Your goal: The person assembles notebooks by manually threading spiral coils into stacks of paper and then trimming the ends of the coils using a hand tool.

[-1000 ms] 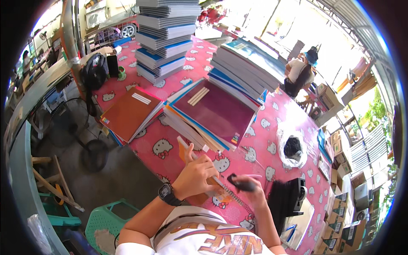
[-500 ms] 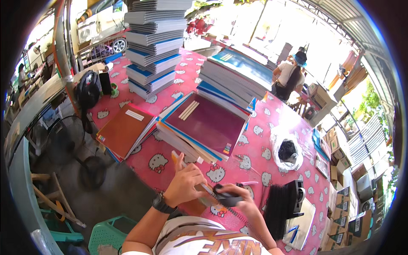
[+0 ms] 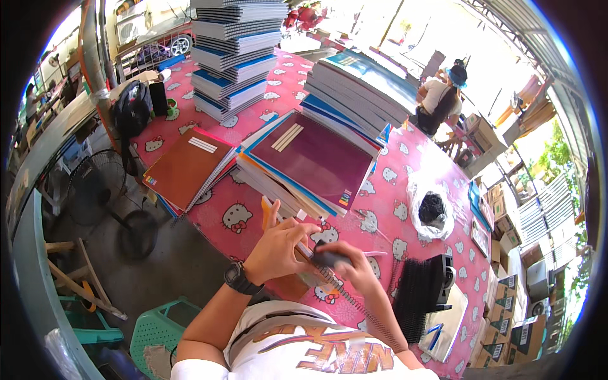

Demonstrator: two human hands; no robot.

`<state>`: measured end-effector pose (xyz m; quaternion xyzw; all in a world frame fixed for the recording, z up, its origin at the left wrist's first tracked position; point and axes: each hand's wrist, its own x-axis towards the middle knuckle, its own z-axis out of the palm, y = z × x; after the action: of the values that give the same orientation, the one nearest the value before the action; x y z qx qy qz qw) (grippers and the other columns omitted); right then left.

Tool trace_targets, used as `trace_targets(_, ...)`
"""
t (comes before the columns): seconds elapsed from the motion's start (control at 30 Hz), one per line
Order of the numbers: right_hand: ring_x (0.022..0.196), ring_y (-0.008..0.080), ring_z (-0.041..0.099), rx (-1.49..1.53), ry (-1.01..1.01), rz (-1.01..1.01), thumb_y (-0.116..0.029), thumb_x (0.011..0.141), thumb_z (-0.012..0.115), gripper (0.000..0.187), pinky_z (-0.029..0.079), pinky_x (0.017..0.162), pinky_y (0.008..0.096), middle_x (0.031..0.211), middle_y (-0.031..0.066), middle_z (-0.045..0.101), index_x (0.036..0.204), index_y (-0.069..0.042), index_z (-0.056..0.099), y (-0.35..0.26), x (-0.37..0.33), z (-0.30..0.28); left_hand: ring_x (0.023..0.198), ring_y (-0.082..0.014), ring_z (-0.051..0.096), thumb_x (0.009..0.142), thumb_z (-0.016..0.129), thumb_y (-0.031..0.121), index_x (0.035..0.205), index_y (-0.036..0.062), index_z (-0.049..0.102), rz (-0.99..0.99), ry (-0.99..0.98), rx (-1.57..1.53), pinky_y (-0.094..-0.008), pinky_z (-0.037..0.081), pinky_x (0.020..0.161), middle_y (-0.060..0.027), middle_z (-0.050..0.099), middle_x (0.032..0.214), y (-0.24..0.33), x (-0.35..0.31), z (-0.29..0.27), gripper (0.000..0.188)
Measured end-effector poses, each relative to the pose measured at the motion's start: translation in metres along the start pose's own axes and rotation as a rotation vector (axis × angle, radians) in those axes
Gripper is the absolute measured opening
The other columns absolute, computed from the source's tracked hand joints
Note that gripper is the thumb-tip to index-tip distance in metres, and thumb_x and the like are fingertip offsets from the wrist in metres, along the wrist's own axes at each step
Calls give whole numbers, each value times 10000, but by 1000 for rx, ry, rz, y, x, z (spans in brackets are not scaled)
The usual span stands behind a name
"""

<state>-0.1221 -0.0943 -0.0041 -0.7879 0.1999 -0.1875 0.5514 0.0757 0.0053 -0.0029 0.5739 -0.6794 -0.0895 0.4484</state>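
Just in front of my body, my left hand [image 3: 277, 252] grips a thin brown-covered notebook [image 3: 288, 286], tilted up so its bound edge shows. My right hand [image 3: 356, 269] is closed around a small black hand tool [image 3: 330, 254], pressed close to that edge; its exact kind is not clear. From the edge a dark spiral binding coil [image 3: 354, 305] trails down along my right forearm. Beyond my hands lies a stack of notebooks with a maroon cover [image 3: 310, 161] on top. A brown notebook pile [image 3: 190, 166] sits to its left.
A tall notebook stack [image 3: 231, 76] and another stack [image 3: 358, 95] stand farther back on the pink table [image 3: 237, 215]. At right are a plastic bag [image 3: 430, 206], a bundle of black coils [image 3: 410, 297] and blue pens [image 3: 435, 336]. A fan [image 3: 95, 180] and green stool [image 3: 158, 329] stand left.
Both hands sit slightly higher in the picture with the notebook. The black tool has shifted up along the notebook's edge, and more of the trailing coil shows. The view has moved a little.
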Motion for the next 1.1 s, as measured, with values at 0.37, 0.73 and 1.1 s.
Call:
trace_targets(0.37, 959, 196, 561, 414, 59, 208, -452, 819, 605, 577, 438, 843, 327, 1083, 108, 572, 1147, 19, 540, 53, 4, 6, 922, -226, 596, 633, 807, 261, 1366, 121, 349, 72, 263, 324, -480, 234, 1064, -85, 456, 1251, -28, 3, -14, 875)
trace_targets(0.73, 1042, 212, 531, 482, 43, -58, -634, 743, 580, 755, 385, 915, 343, 1096, 109, 558, 1131, 14, 591, 6, -46, -4, 1061, -159, 487, 659, 806, 179, 1094, 76, 543, -231, 501, -641, -375, 319, 999, -23, 573, 1004, -10, -19, 22, 518)
trace_targets(1.1, 1016, 246, 534, -100, 8, 219, -683, 628, 643, 806, 381, 901, 329, 1101, 173, 553, 1044, 7, 643, -6, -8, -12, 976, -170, 504, 610, 787, 212, 798, 196, 642, 29, -75, 42, -537, 118, 1053, 53, 572, 820, 1, -10, -13, 238)
